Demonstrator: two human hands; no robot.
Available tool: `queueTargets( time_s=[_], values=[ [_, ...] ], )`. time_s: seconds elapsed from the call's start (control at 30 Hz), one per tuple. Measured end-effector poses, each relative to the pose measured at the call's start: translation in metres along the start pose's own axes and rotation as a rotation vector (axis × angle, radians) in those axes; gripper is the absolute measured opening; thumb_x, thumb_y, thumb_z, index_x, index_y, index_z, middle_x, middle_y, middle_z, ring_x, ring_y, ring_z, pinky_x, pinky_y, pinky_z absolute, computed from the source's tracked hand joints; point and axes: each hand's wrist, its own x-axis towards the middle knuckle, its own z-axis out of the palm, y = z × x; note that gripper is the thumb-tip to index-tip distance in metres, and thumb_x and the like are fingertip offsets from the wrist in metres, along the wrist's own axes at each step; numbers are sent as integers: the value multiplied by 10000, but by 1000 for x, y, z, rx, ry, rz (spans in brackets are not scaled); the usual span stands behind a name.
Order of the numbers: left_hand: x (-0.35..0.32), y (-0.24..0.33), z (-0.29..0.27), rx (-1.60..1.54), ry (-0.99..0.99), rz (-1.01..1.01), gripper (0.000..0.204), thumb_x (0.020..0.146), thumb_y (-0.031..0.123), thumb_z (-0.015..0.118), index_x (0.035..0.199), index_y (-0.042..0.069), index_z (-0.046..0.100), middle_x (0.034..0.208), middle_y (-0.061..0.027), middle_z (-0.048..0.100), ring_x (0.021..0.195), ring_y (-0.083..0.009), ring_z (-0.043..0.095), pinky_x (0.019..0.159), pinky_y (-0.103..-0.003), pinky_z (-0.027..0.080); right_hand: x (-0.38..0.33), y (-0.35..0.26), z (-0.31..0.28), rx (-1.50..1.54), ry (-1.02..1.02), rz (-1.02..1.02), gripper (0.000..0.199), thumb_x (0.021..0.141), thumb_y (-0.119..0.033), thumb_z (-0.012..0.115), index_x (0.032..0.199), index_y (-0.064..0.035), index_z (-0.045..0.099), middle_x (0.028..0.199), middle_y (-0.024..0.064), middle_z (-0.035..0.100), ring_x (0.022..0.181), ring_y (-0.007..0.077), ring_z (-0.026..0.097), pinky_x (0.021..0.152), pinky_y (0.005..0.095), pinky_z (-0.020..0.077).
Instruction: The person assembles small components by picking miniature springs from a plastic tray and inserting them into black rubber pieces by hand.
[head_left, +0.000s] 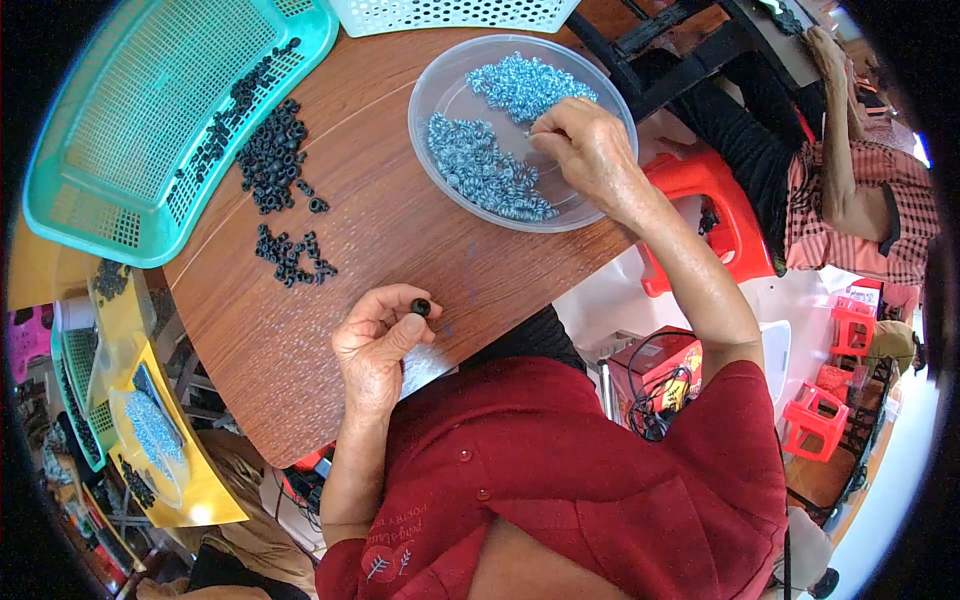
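My left hand [378,340] is closed near the table's front edge, pinching a small black hollow cap [421,307] between thumb and fingers. Over a clear round plastic bowl [425,178], my right hand [590,150] has its thumb and fingers pressed together; what is between the fingertips is too small to make out. Two heaps of small silvery-blue coil springs lie in the bowl, a far heap [528,86] and a near heap [480,165]. On the table left of the bowl are a pile of black caps [272,160] and a smaller group of black pieces [290,257].
A turquoise mesh basket [150,90] with black pieces along its side stands at the far left of the brown table [400,240]. A white perforated basket [455,15] is at the far edge. Red stools [715,215] and another person [850,200] are on the right.
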Motion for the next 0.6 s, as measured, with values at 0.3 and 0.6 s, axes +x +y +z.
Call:
queueTargets(
  time_s=[0.3,0.6],
  values=[
    [2,4,4,-15,32,-6,182,830,16,635,992,-57,600,895,-136,642,735,-158,598,606,-240,487,-1,-18,-9,256,-32,199,163,794,-134,621,760,24,637,780,175,622,740,319,617,660,394,468],
    [1,2,2,-44,38,-14,174,845,13,612,1001,-61,593,867,-137,642,733,-168,606,597,-237,486,-1,7,-6,-97,103,-9,105,758,-115,654,762,-11,648,729,162,599,746,345,578,670,436,447]
  ],
)
